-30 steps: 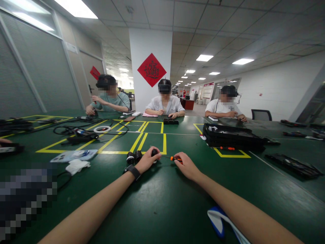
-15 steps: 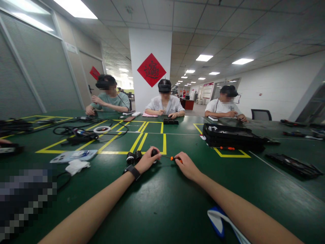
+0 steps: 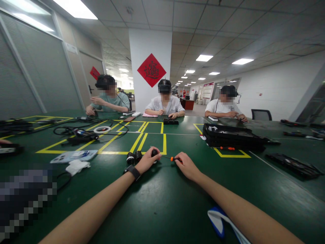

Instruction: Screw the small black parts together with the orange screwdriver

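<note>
My left hand [image 3: 148,160], with a dark band on its wrist, is closed round a small black cylindrical part [image 3: 154,153]. A screwdriver [image 3: 173,159] with an orange and black handle is gripped in my right hand [image 3: 187,165]. Its thin shaft points left and its tip meets or nearly meets the black part; the exact contact is too small to tell. Just left of my left hand stand two more black cylindrical parts [image 3: 134,157], one with a white ring. My fingers partly cover the held part and the handle.
On the green table [image 3: 157,210], stacked black trays [image 3: 228,134] stand right, beside another orange-handled tool [image 3: 227,148]. A dark panel [image 3: 294,165] lies farther right. Left are a pale blue phone-like object [image 3: 73,156], tissue [image 3: 78,166] and cables [image 3: 81,134]. Three people sit opposite.
My hands, the black part and the screwdriver stay in nearly the same place. Any turning of the screwdriver is too slight to make out.
</note>
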`<state>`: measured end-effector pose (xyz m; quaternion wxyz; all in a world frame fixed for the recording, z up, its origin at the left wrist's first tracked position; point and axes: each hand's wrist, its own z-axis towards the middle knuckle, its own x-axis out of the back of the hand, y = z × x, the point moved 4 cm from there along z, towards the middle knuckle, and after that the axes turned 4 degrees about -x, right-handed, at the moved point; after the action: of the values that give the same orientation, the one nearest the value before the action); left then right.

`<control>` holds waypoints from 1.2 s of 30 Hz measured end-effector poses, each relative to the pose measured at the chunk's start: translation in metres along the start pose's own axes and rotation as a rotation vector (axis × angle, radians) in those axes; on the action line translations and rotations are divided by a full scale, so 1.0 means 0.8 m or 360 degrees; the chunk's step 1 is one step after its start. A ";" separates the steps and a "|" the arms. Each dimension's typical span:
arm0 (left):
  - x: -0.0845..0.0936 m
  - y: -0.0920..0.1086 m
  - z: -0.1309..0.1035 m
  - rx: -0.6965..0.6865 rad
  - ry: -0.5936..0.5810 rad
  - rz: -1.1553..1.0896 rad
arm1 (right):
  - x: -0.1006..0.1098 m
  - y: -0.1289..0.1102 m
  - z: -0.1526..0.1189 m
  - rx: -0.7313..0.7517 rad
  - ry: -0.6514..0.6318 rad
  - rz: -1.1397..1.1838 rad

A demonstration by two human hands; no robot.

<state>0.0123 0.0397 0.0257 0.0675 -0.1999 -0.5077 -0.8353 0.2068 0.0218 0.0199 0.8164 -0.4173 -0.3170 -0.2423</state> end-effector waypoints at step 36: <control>0.003 -0.013 0.001 0.0006 0.0037 -0.0233 | -0.254 -0.384 0.070 0.1028 -0.1260 -0.0195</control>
<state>0.0072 0.0453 0.0187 0.0126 -0.1523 -0.5216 -0.8394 -0.1523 -0.0694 0.0611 0.7054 -0.1841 -0.6845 -0.0028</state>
